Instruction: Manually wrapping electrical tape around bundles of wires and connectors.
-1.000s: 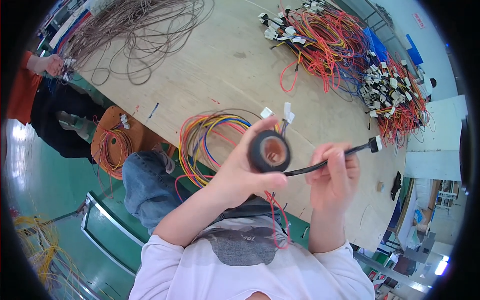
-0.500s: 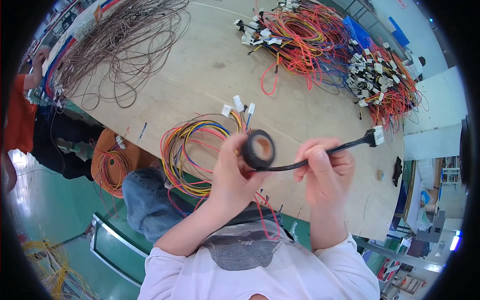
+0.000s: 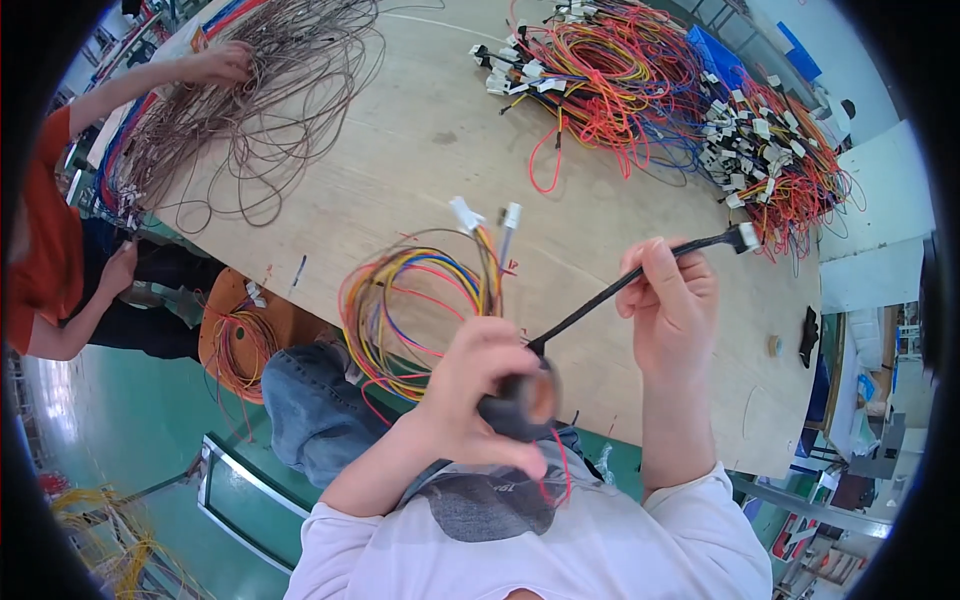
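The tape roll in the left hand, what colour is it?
Black; the tape roll shows in the head view, gripped by the left hand.

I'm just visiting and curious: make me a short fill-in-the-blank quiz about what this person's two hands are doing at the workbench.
1. The left hand grips a roll of ____ tape.
2. The right hand pinches a black-wrapped cable that ends in a ____ connector.
3. The loose multicoloured wire loop lies on the ____ table.
4. A co-worker's hand rests on a tangle of ____ wires.

Missing words: black; white; wooden; brown
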